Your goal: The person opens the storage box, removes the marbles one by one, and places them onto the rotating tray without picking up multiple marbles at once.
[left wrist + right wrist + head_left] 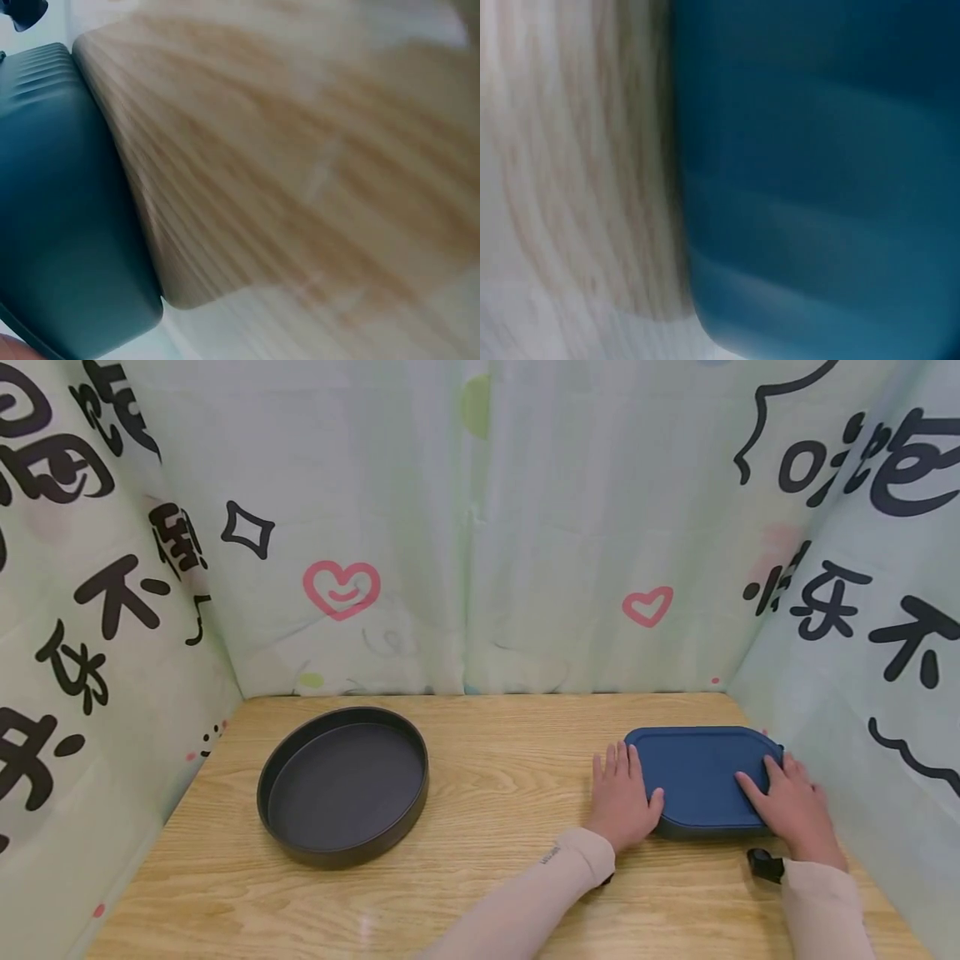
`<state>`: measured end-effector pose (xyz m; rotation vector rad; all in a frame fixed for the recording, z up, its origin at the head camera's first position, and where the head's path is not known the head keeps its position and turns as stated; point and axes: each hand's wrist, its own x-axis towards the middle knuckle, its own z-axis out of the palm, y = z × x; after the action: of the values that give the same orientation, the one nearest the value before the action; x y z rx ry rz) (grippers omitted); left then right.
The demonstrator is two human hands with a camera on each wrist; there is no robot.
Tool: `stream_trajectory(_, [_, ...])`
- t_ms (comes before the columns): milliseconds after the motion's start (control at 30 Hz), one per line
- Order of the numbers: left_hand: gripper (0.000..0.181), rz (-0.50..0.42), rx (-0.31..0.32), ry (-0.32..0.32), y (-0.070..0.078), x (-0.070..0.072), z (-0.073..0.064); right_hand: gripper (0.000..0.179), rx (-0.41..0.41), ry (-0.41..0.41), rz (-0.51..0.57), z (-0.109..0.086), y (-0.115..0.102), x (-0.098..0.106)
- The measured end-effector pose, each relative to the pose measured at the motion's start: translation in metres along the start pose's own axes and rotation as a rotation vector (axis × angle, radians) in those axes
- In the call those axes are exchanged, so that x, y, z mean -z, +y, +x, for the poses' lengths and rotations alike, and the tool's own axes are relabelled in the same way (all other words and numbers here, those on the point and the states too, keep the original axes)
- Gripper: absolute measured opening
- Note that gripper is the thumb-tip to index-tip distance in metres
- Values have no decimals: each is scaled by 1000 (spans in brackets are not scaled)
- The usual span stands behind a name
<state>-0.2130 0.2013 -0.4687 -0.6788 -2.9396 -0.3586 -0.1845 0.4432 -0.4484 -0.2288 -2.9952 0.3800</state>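
Observation:
A blue box (697, 777) with rounded corners and a flat, rimmed top sits at the right of the wooden table in the head view. My left hand (624, 797) lies along its left side, fingers straight and thumb at the near corner. On the right edge rests my right hand (798, 806), its thumb and index fingertip on the top; the other fingers are partly hidden. The left wrist view shows the box's smooth side (67, 202), with a bit of finger (16, 349) at the corner. Blurred blue box wall (817, 187) fills much of the right wrist view.
A round dark grey pan (345, 785) stands on the left part of the wooden table (517, 760). Pale printed curtains (465, 527) enclose the back and both sides, the right one close to my right hand.

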Motion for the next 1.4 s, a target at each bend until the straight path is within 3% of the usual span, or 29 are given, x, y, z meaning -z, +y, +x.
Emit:
stream_trajectory(633, [66,14,33,1,-32,9,-7,52,168,-42,172,5,-6,3])
stream_trajectory(967, [66,4,24,-24,-56,15,-10,51,136,-76,175,8,-21,0])
stream_trajectory(1400, [66,-19,4,-72,-93,24,-14,50,175,-89,193,12,-43,-6])
